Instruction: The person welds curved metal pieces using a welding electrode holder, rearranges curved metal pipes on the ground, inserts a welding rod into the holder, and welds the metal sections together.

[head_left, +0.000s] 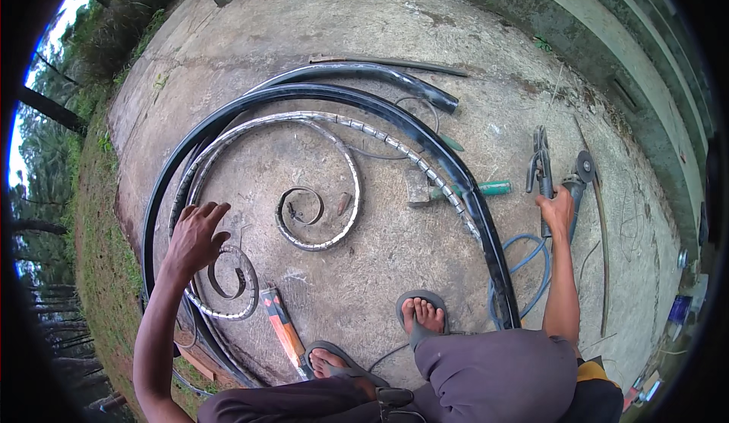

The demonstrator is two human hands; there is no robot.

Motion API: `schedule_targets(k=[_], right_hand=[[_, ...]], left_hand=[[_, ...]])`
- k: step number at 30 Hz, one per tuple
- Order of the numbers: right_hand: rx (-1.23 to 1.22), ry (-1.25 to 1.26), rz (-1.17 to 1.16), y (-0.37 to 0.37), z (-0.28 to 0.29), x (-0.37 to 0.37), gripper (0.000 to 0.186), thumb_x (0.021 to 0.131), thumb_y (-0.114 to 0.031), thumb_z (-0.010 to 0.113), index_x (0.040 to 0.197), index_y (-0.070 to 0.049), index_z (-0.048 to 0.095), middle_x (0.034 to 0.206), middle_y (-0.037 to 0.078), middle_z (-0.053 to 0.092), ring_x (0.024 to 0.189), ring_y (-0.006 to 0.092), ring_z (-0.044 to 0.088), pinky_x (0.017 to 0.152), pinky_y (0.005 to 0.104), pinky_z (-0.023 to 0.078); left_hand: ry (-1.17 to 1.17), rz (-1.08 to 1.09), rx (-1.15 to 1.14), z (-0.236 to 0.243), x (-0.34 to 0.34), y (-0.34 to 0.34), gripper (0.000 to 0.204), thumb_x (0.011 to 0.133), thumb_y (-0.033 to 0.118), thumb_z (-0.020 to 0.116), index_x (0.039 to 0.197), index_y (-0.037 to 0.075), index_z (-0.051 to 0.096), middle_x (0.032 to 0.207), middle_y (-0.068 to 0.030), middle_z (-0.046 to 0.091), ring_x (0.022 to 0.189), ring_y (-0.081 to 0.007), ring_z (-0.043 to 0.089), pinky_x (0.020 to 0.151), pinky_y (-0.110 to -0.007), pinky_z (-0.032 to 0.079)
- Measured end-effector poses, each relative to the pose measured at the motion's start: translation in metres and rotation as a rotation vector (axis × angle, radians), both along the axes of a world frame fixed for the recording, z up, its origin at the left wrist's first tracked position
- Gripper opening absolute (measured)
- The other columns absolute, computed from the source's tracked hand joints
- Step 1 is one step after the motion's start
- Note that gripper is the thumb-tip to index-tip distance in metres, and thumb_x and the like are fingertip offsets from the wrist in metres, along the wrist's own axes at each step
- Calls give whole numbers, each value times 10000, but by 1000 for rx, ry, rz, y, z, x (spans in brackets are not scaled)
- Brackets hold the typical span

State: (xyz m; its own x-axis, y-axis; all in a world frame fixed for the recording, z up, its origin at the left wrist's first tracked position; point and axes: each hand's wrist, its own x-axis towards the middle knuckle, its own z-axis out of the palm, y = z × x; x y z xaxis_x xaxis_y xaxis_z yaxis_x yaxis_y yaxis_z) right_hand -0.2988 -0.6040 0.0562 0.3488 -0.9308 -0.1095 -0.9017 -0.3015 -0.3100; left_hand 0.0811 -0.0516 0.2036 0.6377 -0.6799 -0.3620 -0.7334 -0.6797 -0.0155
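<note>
At the right, my right hand (pixel 557 209) is closed around the dark handle of a welding electrode holder (pixel 540 161), its jaw end pointing away from me. Right beside it lies an angle grinder (pixel 584 168) with a disc at its head. On the left, my left hand (pixel 196 242) has its fingers apart and bent, with nothing seen in it. It is over the left side of a scroll-shaped metal strip (pixel 355 124) with regular notches. Whether the fingertips touch the scroll I cannot tell. A curved black tube (pixel 448 146) arcs around the scroll's outer side.
A hammer with a green handle (pixel 496 187) lies inside the curve on the concrete (pixel 380 263). An orange and white box (pixel 286 330) lies near my left foot. Blue cable (pixel 541 271) loops at the right. A long bar (pixel 391 64) lies at the far side; a concrete step (pixel 607 66) rises beyond.
</note>
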Motion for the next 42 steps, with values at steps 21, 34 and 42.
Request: schedule_targets(k=[21, 34, 42], right_hand=[[550, -238, 1484, 366, 120, 126, 564, 795, -135, 762, 1280, -1, 508, 1100, 228, 603, 994, 420, 659, 869, 488, 538], [2297, -261, 474, 364, 60, 100, 378, 896, -180, 683, 1137, 68, 531, 771, 149, 632, 623, 231, 680, 521, 320, 557], [1459, -681, 738, 341, 82, 131, 538, 834, -167, 721, 1229, 48, 426, 777, 90, 568, 616, 176, 634, 533, 295, 508]], left_hand=[[1129, 1196, -1676, -74, -239, 14, 562, 948, 395, 717, 1264, 11, 455, 1206, -170, 627, 1108, -258, 660, 935, -418, 571], [921, 748, -1455, -95, -221, 10, 604, 919, 447, 738, 1278, -7, 566, 988, -131, 681, 924, -229, 669, 870, -366, 525], [575, 731, -1276, -34, -197, 56, 571, 898, 334, 775, 1328, 18, 573, 1130, -150, 706, 1039, -233, 693, 938, -387, 535]])
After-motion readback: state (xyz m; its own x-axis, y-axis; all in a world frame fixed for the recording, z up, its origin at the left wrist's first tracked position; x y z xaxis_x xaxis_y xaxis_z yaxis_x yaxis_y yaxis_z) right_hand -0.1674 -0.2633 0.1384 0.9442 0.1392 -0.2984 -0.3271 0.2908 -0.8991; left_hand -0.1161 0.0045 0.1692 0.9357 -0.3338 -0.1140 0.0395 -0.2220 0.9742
